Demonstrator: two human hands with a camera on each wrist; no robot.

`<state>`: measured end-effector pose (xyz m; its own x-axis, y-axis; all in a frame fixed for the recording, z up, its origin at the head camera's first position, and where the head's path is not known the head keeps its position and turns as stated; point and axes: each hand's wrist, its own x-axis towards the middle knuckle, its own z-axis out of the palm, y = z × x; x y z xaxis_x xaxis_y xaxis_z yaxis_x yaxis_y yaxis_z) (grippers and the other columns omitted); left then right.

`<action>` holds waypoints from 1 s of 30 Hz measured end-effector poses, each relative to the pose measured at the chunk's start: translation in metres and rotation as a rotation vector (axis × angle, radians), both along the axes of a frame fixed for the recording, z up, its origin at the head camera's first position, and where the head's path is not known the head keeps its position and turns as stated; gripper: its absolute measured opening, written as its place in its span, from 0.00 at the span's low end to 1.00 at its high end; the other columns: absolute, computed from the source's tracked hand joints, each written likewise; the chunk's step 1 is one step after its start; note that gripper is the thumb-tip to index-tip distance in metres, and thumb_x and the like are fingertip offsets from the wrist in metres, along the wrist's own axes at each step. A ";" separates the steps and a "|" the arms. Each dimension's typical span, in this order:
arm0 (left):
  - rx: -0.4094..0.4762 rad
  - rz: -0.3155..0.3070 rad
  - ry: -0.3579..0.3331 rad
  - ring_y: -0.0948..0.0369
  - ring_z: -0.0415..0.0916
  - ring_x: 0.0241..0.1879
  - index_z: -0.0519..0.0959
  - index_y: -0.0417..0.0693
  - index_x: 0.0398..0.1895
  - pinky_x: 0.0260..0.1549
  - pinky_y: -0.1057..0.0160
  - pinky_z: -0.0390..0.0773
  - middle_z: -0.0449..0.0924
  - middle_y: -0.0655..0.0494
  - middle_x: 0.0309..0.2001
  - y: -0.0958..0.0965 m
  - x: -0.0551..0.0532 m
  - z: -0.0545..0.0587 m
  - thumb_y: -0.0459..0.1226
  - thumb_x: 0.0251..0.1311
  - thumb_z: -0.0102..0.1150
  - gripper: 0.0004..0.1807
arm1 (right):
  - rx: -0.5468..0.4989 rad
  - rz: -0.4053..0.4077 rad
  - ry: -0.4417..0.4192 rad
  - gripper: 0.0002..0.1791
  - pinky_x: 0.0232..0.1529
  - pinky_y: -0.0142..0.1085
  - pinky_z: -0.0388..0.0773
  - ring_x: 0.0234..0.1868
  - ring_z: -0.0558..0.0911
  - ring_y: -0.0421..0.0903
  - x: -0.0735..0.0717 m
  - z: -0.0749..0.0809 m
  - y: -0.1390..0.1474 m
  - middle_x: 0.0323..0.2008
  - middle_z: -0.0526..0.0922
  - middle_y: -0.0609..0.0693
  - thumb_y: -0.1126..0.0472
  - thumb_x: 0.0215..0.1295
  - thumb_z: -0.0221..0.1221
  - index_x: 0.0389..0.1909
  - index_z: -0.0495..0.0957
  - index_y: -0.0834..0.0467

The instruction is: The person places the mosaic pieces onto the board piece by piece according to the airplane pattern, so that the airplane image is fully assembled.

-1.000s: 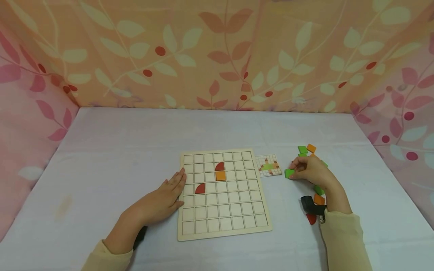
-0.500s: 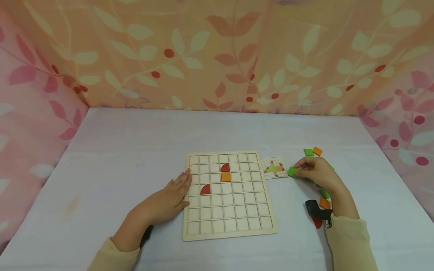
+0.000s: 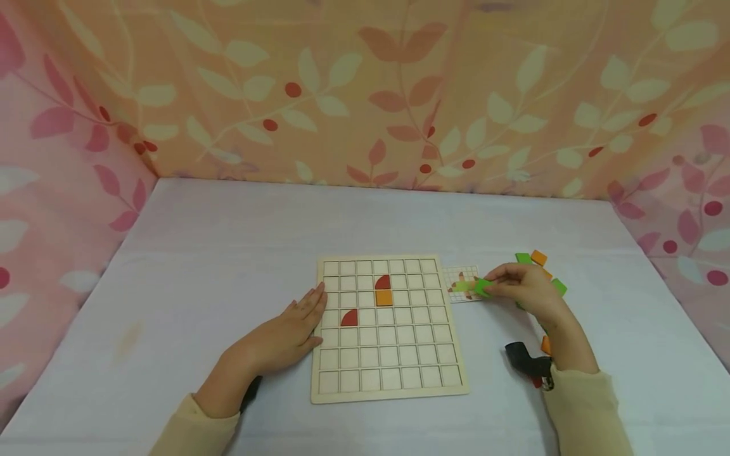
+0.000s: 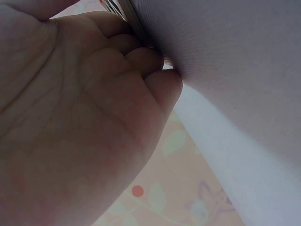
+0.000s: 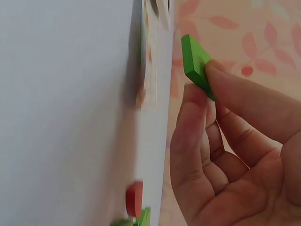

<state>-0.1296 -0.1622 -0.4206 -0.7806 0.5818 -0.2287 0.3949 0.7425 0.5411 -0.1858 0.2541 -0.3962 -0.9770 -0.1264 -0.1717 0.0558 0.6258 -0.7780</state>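
Observation:
A pale wooden grid board (image 3: 369, 380) lies on the white table. Two red quarter-round tiles, one of them the lower red tile (image 3: 350, 318), and an orange square tile (image 3: 384, 297) sit in its cells. My left hand (image 3: 285, 339) rests at the board's left edge with its fingers extended over the rim. Between thumb and fingertips my right hand (image 3: 527, 291) pinches a green tile (image 5: 195, 66), raised above the table in the right wrist view. From the head view, that tile overlaps the right edge of a small pattern card (image 3: 463, 297) beside the board.
Loose tiles lie around and partly under the right hand, among them an orange tile (image 3: 538, 257), a green tile (image 3: 559, 287) and a red tile (image 5: 134, 198). A black wrist camera (image 3: 527, 361) juts from the right sleeve. Patterned cloth (image 3: 365, 95) stands behind the table.
My right hand has carried the green tile leftward from beside the loose tiles to the card's edge. The left hand stays at the board. The head view has shifted slightly.

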 end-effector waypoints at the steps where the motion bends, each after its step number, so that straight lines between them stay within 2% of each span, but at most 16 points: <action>1: -0.002 -0.001 0.000 0.49 0.35 0.73 0.44 0.33 0.72 0.68 0.48 0.45 0.31 0.45 0.75 0.000 0.000 0.000 0.38 0.69 0.48 0.37 | -0.008 0.004 0.001 0.16 0.30 0.31 0.76 0.29 0.79 0.40 0.000 -0.001 -0.003 0.30 0.83 0.51 0.64 0.57 0.65 0.42 0.78 0.71; 8: -0.006 -0.001 -0.003 0.49 0.35 0.73 0.44 0.33 0.72 0.68 0.48 0.45 0.31 0.44 0.75 0.000 -0.001 0.001 0.38 0.69 0.49 0.37 | -0.065 0.070 0.003 0.13 0.33 0.32 0.78 0.30 0.80 0.41 -0.001 -0.005 -0.029 0.30 0.83 0.51 0.65 0.56 0.65 0.39 0.79 0.69; 14: -0.009 -0.006 -0.003 0.49 0.36 0.73 0.44 0.32 0.72 0.68 0.48 0.45 0.32 0.44 0.75 0.001 -0.001 0.001 0.38 0.69 0.49 0.37 | -0.121 0.114 -0.033 0.12 0.33 0.33 0.78 0.29 0.80 0.44 0.000 -0.004 -0.050 0.28 0.82 0.52 0.65 0.56 0.65 0.37 0.78 0.69; 23: -0.009 -0.004 -0.006 0.49 0.36 0.73 0.44 0.33 0.72 0.68 0.48 0.45 0.32 0.44 0.75 0.002 0.000 0.001 0.38 0.68 0.49 0.37 | -0.127 0.175 -0.044 0.09 0.30 0.31 0.76 0.27 0.76 0.44 -0.003 -0.009 -0.077 0.25 0.79 0.52 0.67 0.54 0.66 0.35 0.80 0.68; 30: -0.013 -0.005 -0.005 0.49 0.35 0.73 0.44 0.32 0.72 0.68 0.48 0.45 0.32 0.44 0.75 0.001 0.000 0.002 0.38 0.69 0.49 0.37 | -0.134 0.250 -0.046 0.07 0.33 0.31 0.74 0.29 0.76 0.45 -0.004 -0.009 -0.099 0.27 0.80 0.50 0.67 0.54 0.66 0.33 0.81 0.65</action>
